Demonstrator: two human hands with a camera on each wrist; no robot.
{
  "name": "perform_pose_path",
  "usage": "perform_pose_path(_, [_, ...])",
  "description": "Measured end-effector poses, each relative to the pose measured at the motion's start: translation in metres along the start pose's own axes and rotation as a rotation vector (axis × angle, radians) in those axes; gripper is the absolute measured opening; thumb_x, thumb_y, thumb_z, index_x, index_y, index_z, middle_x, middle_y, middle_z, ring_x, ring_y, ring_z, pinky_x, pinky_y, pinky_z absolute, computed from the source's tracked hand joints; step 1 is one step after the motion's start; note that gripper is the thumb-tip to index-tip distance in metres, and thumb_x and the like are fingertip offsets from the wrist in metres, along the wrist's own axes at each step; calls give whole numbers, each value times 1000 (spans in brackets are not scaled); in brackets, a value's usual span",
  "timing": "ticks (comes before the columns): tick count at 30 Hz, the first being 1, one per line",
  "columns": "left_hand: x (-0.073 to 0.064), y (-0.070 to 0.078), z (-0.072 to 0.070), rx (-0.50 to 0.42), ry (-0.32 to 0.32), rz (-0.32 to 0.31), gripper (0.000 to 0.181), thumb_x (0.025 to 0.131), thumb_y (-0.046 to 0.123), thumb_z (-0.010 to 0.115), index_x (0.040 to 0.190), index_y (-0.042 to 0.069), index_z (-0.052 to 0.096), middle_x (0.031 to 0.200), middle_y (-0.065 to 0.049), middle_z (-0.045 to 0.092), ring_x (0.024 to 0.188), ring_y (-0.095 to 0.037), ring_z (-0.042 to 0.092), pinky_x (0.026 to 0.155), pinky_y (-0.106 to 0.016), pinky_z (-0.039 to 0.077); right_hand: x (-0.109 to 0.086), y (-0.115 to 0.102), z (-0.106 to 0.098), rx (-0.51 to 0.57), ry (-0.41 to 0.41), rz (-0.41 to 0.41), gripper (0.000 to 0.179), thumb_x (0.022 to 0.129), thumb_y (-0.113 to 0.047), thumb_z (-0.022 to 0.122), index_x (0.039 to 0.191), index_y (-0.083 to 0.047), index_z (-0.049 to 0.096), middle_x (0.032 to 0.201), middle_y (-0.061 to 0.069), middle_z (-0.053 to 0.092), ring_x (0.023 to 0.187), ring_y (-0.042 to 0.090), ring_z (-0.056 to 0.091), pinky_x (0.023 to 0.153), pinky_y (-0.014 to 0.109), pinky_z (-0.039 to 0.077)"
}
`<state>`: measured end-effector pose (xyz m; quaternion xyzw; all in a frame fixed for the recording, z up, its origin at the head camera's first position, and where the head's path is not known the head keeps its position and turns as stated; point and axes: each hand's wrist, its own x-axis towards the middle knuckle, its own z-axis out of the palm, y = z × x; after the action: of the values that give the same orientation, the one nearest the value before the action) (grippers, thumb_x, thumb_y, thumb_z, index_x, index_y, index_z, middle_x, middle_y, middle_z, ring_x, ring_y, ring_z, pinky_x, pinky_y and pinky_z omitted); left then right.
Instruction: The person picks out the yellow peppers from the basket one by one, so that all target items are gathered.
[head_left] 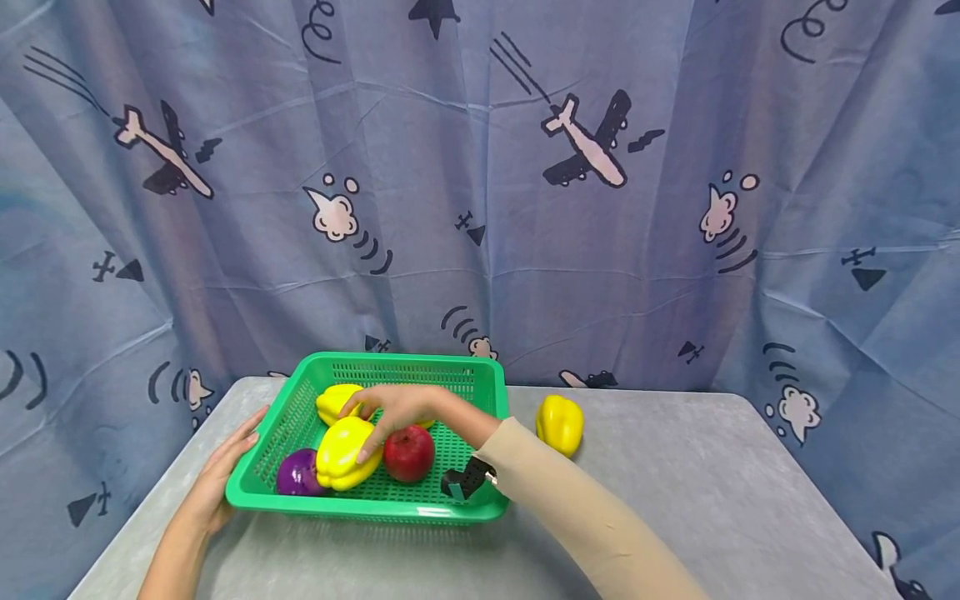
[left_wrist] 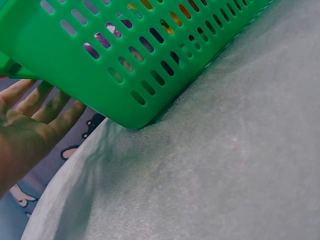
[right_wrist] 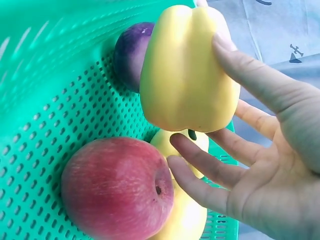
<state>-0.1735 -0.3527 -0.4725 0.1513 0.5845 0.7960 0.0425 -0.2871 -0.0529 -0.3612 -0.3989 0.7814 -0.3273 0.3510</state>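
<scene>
My right hand (head_left: 401,408) reaches into the green plastic basket (head_left: 367,505) and grips a yellow bell pepper (head_left: 343,457). In the right wrist view the thumb lies along one side of this pepper (right_wrist: 187,70), with fingers behind and below it. A red apple (head_left: 408,454) sits close by in the basket. Beside the held pepper is a smooth, round purple item (head_left: 297,475), partly covered. Another yellow pepper (head_left: 333,402) lies behind. My left hand (head_left: 217,479) rests against the basket's left side, its fingers (left_wrist: 67,117) extended.
A yellow bell pepper (head_left: 559,425) stands on the grey table (head_left: 675,492), right of the basket. Part of a further yellow item (head_left: 426,423) shows behind my right wrist. A blue curtain (head_left: 480,208) with airplane prints hangs behind the table.
</scene>
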Motion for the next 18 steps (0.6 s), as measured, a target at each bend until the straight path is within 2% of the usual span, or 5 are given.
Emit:
perform_pose_path(3, [0,0,0,2,-8,5,55,117,14,25,146,45,60,135,18,67,111,-8,70,86,-28,64,-3,0,-1,63,-1,7,70,90,-7,85,151,-10,53,149,22,49,80,20,55,66,30,53])
perform_pose_path(6, [0,-1,-1,-6,-19,8,55,117,13,25,147,45,59,135,17,67,111,-9,71,87,-28,64,-7,0,-1,114,7,11,69,90,-4,83,152,-10,52,150,22,48,65,24,50,63,31,52])
perform_pose_path(12, [0,-1,-2,-37,-38,12,56,117,12,23,148,43,59,134,14,69,108,-11,72,85,-30,65,-11,-1,-2,174,29,14,71,89,-1,83,152,-11,52,151,22,47,71,27,60,71,37,62])
perform_pose_path(18, [0,0,-2,-20,-18,0,56,117,13,25,146,45,60,132,13,69,106,-11,73,83,-30,65,-16,-3,-2,220,50,25,69,90,-1,82,152,-13,52,152,20,47,77,29,66,83,47,66])
